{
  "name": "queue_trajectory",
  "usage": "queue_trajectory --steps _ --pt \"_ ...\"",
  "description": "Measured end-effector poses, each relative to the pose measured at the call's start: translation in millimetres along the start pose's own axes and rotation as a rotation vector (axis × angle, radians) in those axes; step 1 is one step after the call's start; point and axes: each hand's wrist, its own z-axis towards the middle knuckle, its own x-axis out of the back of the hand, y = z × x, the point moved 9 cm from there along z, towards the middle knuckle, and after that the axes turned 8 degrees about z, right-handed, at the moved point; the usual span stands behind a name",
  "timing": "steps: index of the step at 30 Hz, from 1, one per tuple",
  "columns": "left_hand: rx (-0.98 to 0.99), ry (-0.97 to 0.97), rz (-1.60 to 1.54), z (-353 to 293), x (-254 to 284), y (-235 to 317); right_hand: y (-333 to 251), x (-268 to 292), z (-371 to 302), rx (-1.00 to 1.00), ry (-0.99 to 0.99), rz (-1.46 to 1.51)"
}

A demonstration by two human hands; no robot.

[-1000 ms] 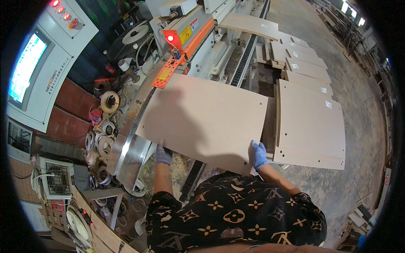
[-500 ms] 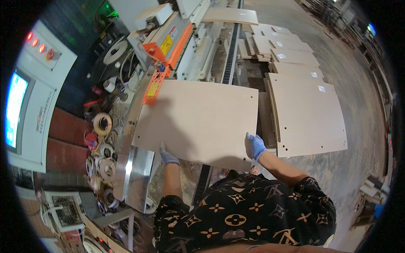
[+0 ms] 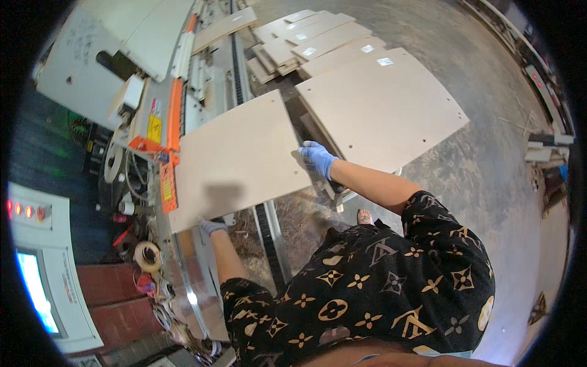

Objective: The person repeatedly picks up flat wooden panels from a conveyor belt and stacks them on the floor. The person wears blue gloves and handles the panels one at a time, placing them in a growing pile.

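A flat beige board (image 3: 238,147) with small drilled holes lies half on the machine, its left edge along the orange guide (image 3: 169,186). My right hand (image 3: 318,159), in a blue glove, is closed on the board's right edge near the front corner. At the near edge, close to the left corner, my left hand (image 3: 214,227) in a similar glove grips the board, its fingers partly hidden beneath it. A shadow falls across the board between the hands.
To the right stands a stack of similar boards (image 3: 382,110) with a white label on top; more labelled boards (image 3: 324,37) lie behind it. A control panel with a lit screen (image 3: 38,293) is at the left. Rolls of edging tape (image 3: 147,257) crowd beside the machine.
My view has swung to the right, so the machine and stacks appear shifted and tilted. The board has slid farther along the machine, and both hands keep hold of it.
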Motion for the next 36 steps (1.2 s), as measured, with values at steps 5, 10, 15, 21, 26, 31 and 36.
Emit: queue_trajectory --steps 5,10,15,21,26,31,36 --pt "-0.033 0.402 0.067 -52.8 11.0 -9.5 -73.3 101.9 -30.3 0.275 -0.178 -0.096" --pt "-0.418 0.324 0.470 -127.0 -43.3 -45.6 -192.9 275.7 -47.7 0.759 0.393 -0.685" --pt "-0.409 -0.164 0.799 -190.4 -143.2 -149.1 -258.4 439.7 -56.7 0.512 0.982 -1.173" --pt "0.051 -0.511 0.958 -243.0 -206.3 -281.7 -293.4 514.4 -35.5 0.376 0.998 -1.215" --pt "-0.208 -0.560 1.055 -222.8 -235.2 -314.8 -311.3 514.9 -22.4 0.380 0.898 -1.192" --pt "-0.226 -0.457 1.074 -199.6 -240.6 -315.1 -283.4 515.2 -45.8 0.351 0.865 -1.162" --pt "0.150 -0.347 0.957 -187.8 -199.9 -295.1 -235.8 523.5 -85.7 0.513 0.846 -0.979"
